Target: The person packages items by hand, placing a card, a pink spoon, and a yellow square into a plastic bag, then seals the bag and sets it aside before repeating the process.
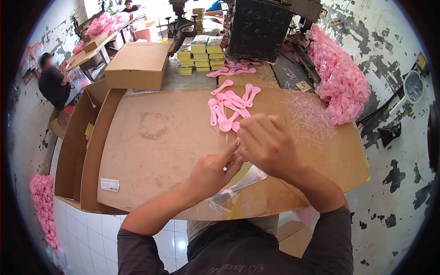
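Both hands meet over the near middle of the worktop (151, 151), a sheet of brown cardboard laid flat. The left hand (211, 173) has thumb and forefinger pinched shut on the top edge of a clear plastic bag (245, 181), which trails down from the hands toward the person's body and lies partly on the cardboard. The right hand (268, 144) is curled over the same spot, knuckles toward the camera. Its fingertips touch the left hand's, but whether it grips the bag or some small piece is hidden. Just beyond the right hand a loose scatter of pink spoons (231, 107) lies on the cardboard, the nearest one almost touching the fingers. A tangle of thin clear plastic strips (307, 117) sits to the right of them, and further right a heap of bagged pink spoons (341, 82) is banked against the wall. The step in hand looks like work at the mouth of the bag, opening or holding it, with no spoon visibly inside. Going on from here would call for one hand to keep the mouth held apart while the other is freed to reach the spoons just ahead. A cardboard box (137, 64) stands at the far left, and another person (52, 85) sits well apart beyond the edge
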The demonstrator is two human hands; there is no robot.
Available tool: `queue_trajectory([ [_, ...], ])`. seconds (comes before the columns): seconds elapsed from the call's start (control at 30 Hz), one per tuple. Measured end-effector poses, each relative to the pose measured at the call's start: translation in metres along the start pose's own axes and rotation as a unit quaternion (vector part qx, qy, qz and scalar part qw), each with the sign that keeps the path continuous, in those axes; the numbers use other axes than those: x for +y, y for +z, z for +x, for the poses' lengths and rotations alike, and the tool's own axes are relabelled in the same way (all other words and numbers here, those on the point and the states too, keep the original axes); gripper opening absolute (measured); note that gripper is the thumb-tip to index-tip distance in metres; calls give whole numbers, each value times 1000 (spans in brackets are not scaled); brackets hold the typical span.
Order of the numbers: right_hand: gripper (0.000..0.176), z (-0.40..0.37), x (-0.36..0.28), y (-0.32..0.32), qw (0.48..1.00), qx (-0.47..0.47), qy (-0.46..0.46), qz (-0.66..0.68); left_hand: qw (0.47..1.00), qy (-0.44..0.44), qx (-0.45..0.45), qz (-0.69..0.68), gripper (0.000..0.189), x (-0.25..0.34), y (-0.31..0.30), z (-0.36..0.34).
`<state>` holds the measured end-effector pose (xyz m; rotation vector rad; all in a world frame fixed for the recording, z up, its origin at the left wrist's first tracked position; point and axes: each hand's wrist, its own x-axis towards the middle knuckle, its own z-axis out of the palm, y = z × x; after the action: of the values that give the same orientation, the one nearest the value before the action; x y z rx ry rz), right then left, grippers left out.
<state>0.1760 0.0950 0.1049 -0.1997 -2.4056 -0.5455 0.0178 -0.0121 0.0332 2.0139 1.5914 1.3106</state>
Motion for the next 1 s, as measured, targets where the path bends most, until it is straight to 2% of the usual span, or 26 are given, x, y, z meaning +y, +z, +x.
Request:
queue_trajectory([
  [0.07,17,2,8,-1,996,-14,57,62,996,-36,-11,-76,45,2,-3,4],
  [0.17,15,-7,28,1,982,87,122,111,984,-71,-3,-166,44,-2,-9,8],
  [0.2,10,-13,39,-5,950,67,201,231,978,-79,3,-192,44,-4,-10,9],
  [0.23,6,-22,52,-13,896,45,276,346,970,-100,-7,-221,42,-4,-12,11],
  [0.27,7,-35,67,-23,806,21,337,486,960,-121,-17,-251,40,-3,-14,12],
  [0.3,8,-50,83,-34,689,-3,389,611,949,-143,-29,-280,38,-2,-15,13],
  [0.4,14,-98,153,-27,731,-11,433,527,933,-152,-32,-325,37,-9,-12,13],
  [0.47,21,-139,193,-12,755,-19,459,468,939,-149,-30,-309,38,-16,-9,12],
  [0.5,24,-168,204,-5,876,-92,401,253,942,-146,-29,-300,38,-17,-8,12],
  [0.53,28,-199,211,4,936,-158,314,21,937,-147,-25,-317,39,-15,-8,13],
  [0.57,31,-216,212,9,931,-212,208,-212,931,-147,-22,-333,39,-10,-9,14],
  [0.6,40,-201,201,3,945,-108,306,-46,925,-146,-19,-350,40,-8,-9,15],
  [0.7,39,-157,172,-21,944,-84,299,-114,916,-149,-11,-372,38,-6,-7,17],
  [0.8,38,-118,129,-19,895,-59,409,165,926,-149,-8,-347,35,-11,-4,16],
  [0.87,38,-99,96,-13,828,-136,384,387,919,-166,-4,-357,34,-9,-6,18],
  [0.93,39,-72,51,-8,806,-126,293,498,908,-176,3,-381,33,-8,-5,18],
  [1.0,36,-54,23,2,790,-123,281,532,892,-178,11,-416,31,-12,-2,18],
])
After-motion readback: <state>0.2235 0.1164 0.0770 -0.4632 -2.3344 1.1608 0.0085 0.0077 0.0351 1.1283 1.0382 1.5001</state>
